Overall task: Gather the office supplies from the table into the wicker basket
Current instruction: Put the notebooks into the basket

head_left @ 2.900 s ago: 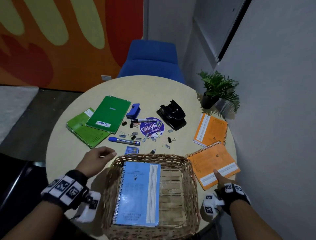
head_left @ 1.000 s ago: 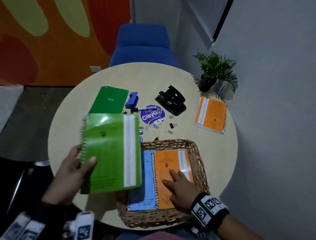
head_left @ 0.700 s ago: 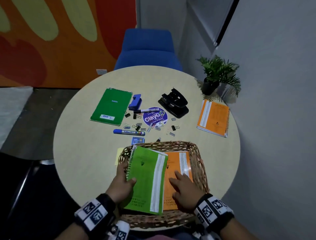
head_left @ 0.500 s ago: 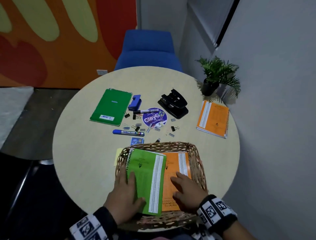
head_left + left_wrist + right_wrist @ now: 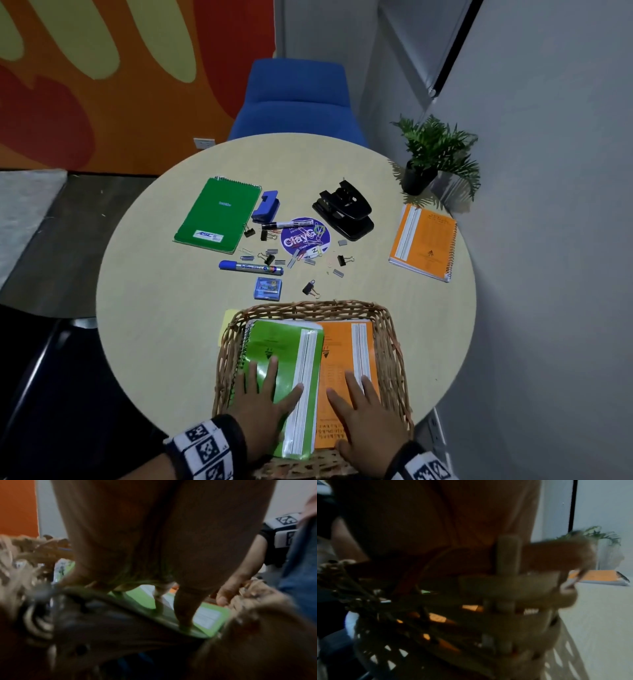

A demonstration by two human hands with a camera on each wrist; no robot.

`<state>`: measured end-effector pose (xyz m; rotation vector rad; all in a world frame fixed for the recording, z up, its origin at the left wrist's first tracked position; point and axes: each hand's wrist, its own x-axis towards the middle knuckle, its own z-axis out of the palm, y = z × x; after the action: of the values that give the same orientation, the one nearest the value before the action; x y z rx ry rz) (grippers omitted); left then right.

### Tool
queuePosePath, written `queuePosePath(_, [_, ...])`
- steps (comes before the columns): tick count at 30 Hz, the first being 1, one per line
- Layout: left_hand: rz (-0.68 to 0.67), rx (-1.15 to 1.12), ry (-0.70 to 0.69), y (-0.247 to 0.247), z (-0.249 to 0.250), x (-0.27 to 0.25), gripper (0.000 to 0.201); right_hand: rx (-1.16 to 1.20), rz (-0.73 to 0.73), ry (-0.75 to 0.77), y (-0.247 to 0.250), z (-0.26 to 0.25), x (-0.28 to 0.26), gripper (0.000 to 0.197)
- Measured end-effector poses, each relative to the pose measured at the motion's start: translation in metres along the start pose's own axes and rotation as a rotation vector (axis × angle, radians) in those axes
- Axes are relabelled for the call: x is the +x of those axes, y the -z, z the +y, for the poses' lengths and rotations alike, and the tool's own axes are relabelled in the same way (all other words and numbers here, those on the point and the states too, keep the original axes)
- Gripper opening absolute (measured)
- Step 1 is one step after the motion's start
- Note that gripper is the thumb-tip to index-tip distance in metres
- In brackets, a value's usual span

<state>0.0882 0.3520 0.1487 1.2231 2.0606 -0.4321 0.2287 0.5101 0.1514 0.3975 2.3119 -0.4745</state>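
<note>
The wicker basket [image 5: 394, 342] sits at the table's near edge. Inside lie a light green spiral notebook [image 5: 284, 349] and, beside it on the right, an orange notebook [image 5: 346, 349]. My left hand [image 5: 263, 394] presses flat on the green notebook with spread fingers. My right hand [image 5: 363, 401] rests flat on the orange one. In the left wrist view the left hand's fingers [image 5: 183, 609] press on the green cover [image 5: 209, 616]. Out on the table lie a dark green pad [image 5: 219, 214], a second orange notebook [image 5: 424, 241], a black hole punch [image 5: 344, 209], a blue marker [image 5: 250, 267] and several binder clips.
A blue stapler [image 5: 265, 209], a purple round sticker [image 5: 305, 236], a black pen [image 5: 286, 224], a small blue box [image 5: 268, 287] and a yellow note [image 5: 227, 325] lie mid-table. A potted plant [image 5: 431, 154] stands far right by the wall. A blue chair [image 5: 294, 99] stands behind the table.
My left hand brought the green notebook down into the basket and now lies flat on it. My right hand stayed on the orange notebook.
</note>
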Motion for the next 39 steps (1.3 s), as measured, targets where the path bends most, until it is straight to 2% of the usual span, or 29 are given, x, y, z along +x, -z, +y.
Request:
queuePosePath(1, [0.036,-0.027,0.000,-0.011,0.002,0.001,0.092,0.009,-0.024,0.003,-0.001,-0.003,-0.003,0.080])
queuePosePath(3, [0.191,0.013,0.000,-0.026,0.002,0.003,0.119,0.023,-0.048,0.022,0.002,-0.003,-0.010,0.079])
queuePosePath(4, [0.092,0.019,-0.003,-0.030,0.001,0.003,0.128,0.054,-0.064,0.038,0.007,-0.001,-0.014,0.077])
queuePosePath(5, [0.110,0.027,-0.031,-0.036,0.000,0.006,0.125,0.130,-0.055,0.072,0.015,0.003,-0.020,0.076])
queuePosePath(6, [0.127,-0.019,-0.023,-0.051,-0.003,0.016,0.111,0.283,-0.022,0.104,0.029,0.009,-0.027,0.073])
queuePosePath(8, [0.219,-0.070,0.000,-0.051,0.004,0.016,0.084,0.728,0.165,0.121,0.068,0.029,-0.039,0.057])
queuePosePath(9, [0.287,-0.097,0.003,-0.039,0.010,0.010,0.072,0.896,0.325,0.081,0.093,0.046,-0.039,0.046])
queuePosePath(11, [0.459,-0.085,-0.002,-0.027,0.011,0.007,0.049,1.029,0.637,-0.078,0.135,0.099,-0.018,0.033])
queuePosePath(13, [0.591,-0.038,-0.055,-0.006,0.008,0.007,0.051,1.095,0.779,-0.286,0.170,0.153,0.018,0.038])
queuePosePath(15, [0.642,-0.049,-0.032,0.021,0.004,0.002,0.054,1.117,0.771,-0.476,0.195,0.196,0.053,0.051])
queuePosePath(17, [0.664,-0.102,-0.036,0.037,0.001,0.000,0.053,1.096,0.720,-0.633,0.204,0.220,0.082,0.050])
queuePosePath(20, [0.691,-0.214,0.017,0.043,-0.003,-0.004,0.054,0.963,0.615,-0.720,0.199,0.248,0.122,0.070])
queuePosePath(23, [0.592,-0.306,0.081,0.044,0.000,-0.018,0.056,0.939,0.544,-0.624,0.196,0.253,0.153,0.076])
queuePosePath(24, [0.567,-0.334,0.102,0.046,0.002,-0.023,0.061,0.858,0.542,-0.608,0.195,0.252,0.161,0.073])
queuePosePath(27, [0.547,-0.462,0.159,0.052,0.003,-0.037,0.085,0.422,0.483,-0.532,0.196,0.253,0.163,0.056])
queuePosePath(28, [0.556,-0.493,0.167,0.051,0.000,-0.039,0.084,0.365,0.473,-0.506,0.197,0.255,0.164,0.051])
queuePosePath(30, [0.600,-0.518,0.169,0.051,-0.005,-0.040,0.069,0.409,0.573,-0.449,0.202,0.250,0.156,0.040])
queuePosePath(31, [0.611,-0.532,0.183,0.054,-0.009,-0.040,0.066,0.585,0.650,-0.462,0.207,0.245,0.150,0.037])
queuePosePath(32, [0.625,-0.555,0.204,0.057,-0.014,-0.040,0.064,0.834,0.751,-0.484,0.212,0.241,0.141,0.044])
queuePosePath(34, [0.655,-0.614,0.253,0.063,-0.028,-0.039,0.064,1.104,0.896,-0.483,0.214,0.225,0.109,0.057])
queuePosePath(35, [0.670,-0.651,0.271,0.067,-0.036,-0.039,0.063,1.122,0.951,-0.422,0.211,0.211,0.086,0.056])
queuePosePath(37, [0.710,-0.752,0.330,0.072,-0.057,-0.033,0.055,1.085,1.033,-0.263,0.193,0.181,0.036,0.037])
queuePosePath(39, [0.756,-0.852,0.411,0.075,-0.086,-0.020,0.039,1.113,1.006,-0.104,0.168,0.143,-0.012,0.018])
